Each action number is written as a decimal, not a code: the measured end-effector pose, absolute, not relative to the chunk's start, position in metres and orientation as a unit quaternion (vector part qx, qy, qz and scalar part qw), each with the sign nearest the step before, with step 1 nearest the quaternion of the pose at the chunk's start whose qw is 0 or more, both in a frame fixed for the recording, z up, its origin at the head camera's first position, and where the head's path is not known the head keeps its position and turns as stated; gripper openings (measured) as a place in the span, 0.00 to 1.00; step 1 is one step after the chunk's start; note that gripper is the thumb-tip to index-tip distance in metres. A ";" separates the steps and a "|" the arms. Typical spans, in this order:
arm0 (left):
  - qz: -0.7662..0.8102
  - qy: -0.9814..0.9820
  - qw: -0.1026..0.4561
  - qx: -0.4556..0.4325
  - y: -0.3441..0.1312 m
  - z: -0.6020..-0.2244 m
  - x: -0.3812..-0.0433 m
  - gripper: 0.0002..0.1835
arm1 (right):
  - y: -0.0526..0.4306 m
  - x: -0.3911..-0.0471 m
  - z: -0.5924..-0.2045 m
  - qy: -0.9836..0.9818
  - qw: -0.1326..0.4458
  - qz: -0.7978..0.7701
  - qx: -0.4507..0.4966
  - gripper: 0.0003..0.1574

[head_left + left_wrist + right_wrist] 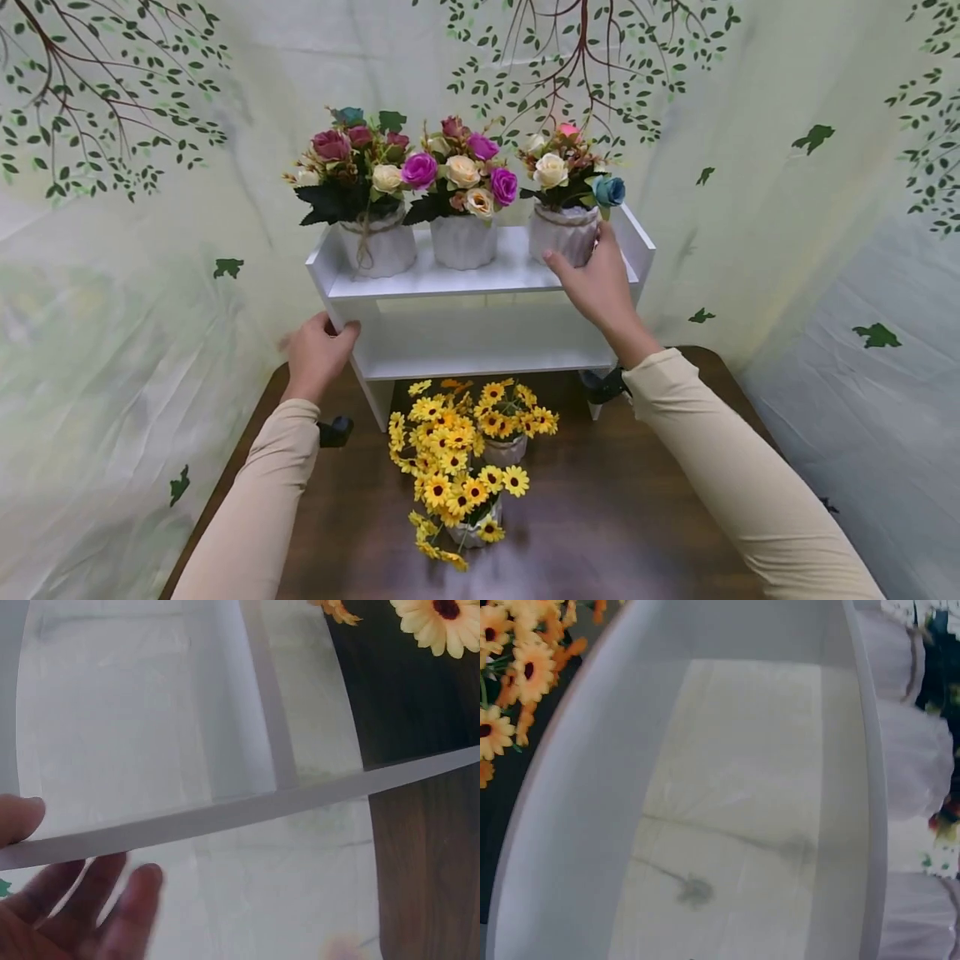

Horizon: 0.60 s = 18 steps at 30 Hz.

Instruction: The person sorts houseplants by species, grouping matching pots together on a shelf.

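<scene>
A white two-tier shelf point(480, 288) stands at the back of the table. On its top tier sit three whitish pots of artificial roses: the left flower pot point(381, 246), the middle flower pot point(463, 242) and the right flower pot point(564, 233). My right hand point(600, 279) holds the right flower pot, thumb in front and fingers round its right side, partly hidden. With my left hand point(318, 357) I grip the shelf's left side panel point(187, 821), thumb on one face and fingers on the other. The right hand is out of its wrist view.
Two pots of yellow daisy-like flowers stand on the brown table point(600, 500) before the shelf: a front pot point(468, 532) and a rear pot point(506, 450). The shelf's lower tier point(480, 362) is bare. Leaf-printed cloth point(750, 167) hangs behind and at both sides.
</scene>
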<state>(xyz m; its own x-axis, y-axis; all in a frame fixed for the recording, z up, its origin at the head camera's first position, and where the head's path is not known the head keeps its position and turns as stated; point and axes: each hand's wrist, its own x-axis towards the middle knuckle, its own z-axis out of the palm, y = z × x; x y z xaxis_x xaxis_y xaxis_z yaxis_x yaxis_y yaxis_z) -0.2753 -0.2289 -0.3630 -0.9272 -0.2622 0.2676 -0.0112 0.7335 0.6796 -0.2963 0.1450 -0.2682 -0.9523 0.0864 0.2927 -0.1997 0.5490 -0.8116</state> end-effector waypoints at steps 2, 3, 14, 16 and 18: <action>-0.368 -0.909 0.185 0.071 -0.228 -0.365 -0.276 0.20 | 0.147 -0.289 -0.270 -0.871 0.157 0.464 0.043 0.59; -0.373 -0.905 0.192 0.066 -0.227 -0.366 -0.277 0.20 | 0.148 -0.285 -0.271 -0.873 0.160 0.460 0.045 0.59; -0.363 -0.911 0.193 0.045 -0.232 -0.367 -0.277 0.18 | 0.166 -0.233 -0.322 -0.756 0.410 0.469 0.200 0.31; -0.359 -0.915 0.183 0.039 -0.234 -0.366 -0.277 0.18 | 0.171 -0.226 -0.343 -0.734 0.435 0.466 0.235 0.26; -0.355 -0.919 0.170 0.034 -0.236 -0.364 -0.278 0.19 | 0.176 -0.222 -0.364 -0.717 0.449 0.461 0.269 0.22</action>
<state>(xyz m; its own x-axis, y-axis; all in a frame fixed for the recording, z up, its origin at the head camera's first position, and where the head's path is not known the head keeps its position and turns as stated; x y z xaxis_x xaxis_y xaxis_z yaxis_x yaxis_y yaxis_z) -0.2776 -0.2359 -0.3638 -0.9401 -0.1824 0.2879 0.0588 0.7453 0.6641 -0.2216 0.1757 -0.3636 -0.4521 0.0283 0.8915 -0.7996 0.4301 -0.4191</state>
